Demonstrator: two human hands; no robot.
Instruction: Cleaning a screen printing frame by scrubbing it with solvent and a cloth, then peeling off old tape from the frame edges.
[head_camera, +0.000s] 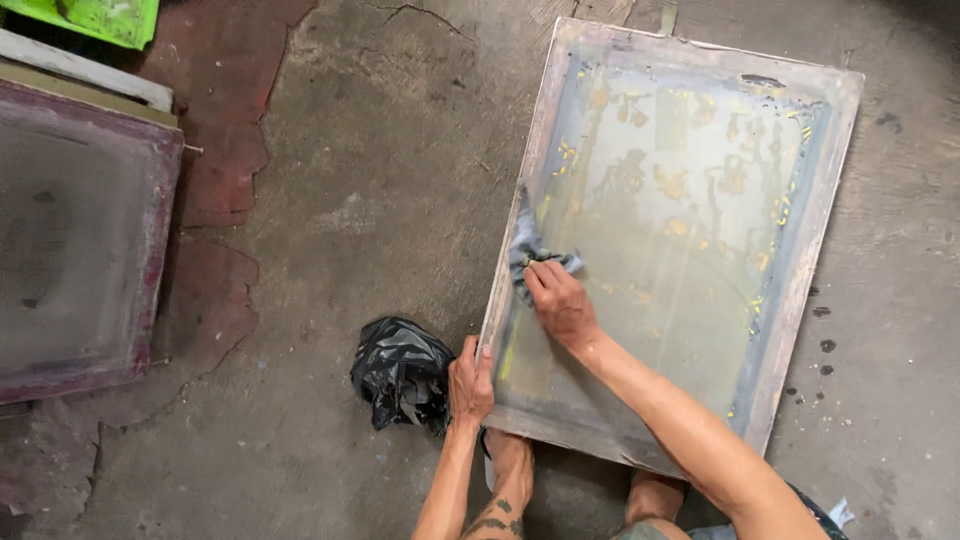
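A person is crouched on the concrete floor over a large screen-printing frame that lies flat, slightly turned, its pale wooden border worn and grey. The mesh inside is greenish and see-through, with yellow flecks of ink scattered across it and faint shapes showing in the upper half.

The right hand presses a small grey-blue rag down onto the mesh, close to the frame's left edge and about halfway along it. Its fingers are curled together over the rag, bunching it against the mesh, and part of the cloth trails out above the knuckles.

The left hand rests on the near left edge of the frame, the fingers wrapped over the wooden border with the thumb on top, gripping it. Just beside that hand, on the floor, sits a crumpled black plastic bag, touching or nearly touching the wrist.

A bare foot shows below the left hand, tucked against the frame's lower corner.

Well apart to the left lies a second frame with a dark reddish border and a dusty grey mesh, on a patch of cracked red floor paint. Something bright green pokes in at the top left corner.
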